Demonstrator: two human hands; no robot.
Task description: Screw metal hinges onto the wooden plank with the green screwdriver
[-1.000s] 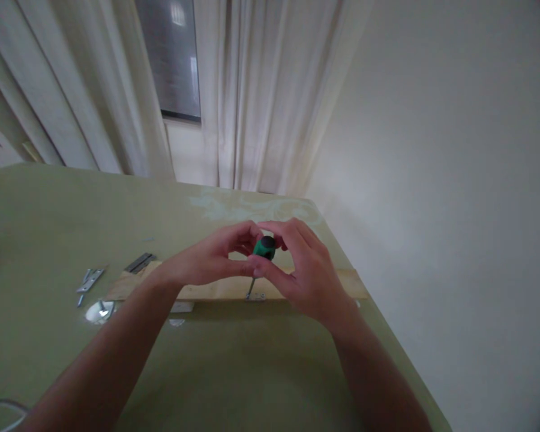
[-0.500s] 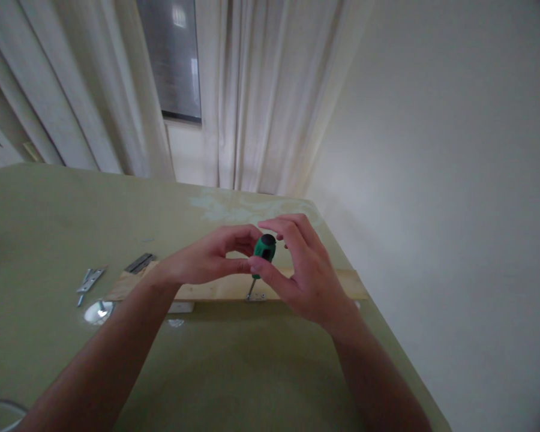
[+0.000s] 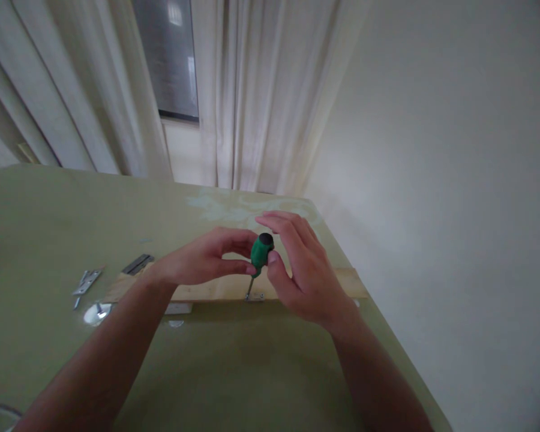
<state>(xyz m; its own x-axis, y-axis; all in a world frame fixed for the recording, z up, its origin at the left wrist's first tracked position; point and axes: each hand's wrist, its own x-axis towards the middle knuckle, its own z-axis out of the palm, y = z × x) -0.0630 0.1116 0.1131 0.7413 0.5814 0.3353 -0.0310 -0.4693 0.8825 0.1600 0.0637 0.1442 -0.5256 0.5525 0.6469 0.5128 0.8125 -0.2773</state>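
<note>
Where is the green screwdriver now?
Head view, centre: the green screwdriver stands nearly upright, pinched between left hand and right hand, tip on a metal plate on the wooden strip.

Screwdriver [image 3: 260, 255] upright on plank [image 3: 207, 289]; hinges [image 3: 86, 281] left, on table [image 3: 234, 366].

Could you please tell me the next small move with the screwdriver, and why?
Probably close the right hand round the green screwdriver and turn it: its tip stands on the hinge plate on the wooden strip, the left hand pinches the handle, while the right fingers are spread, only the thumb touching.
</note>
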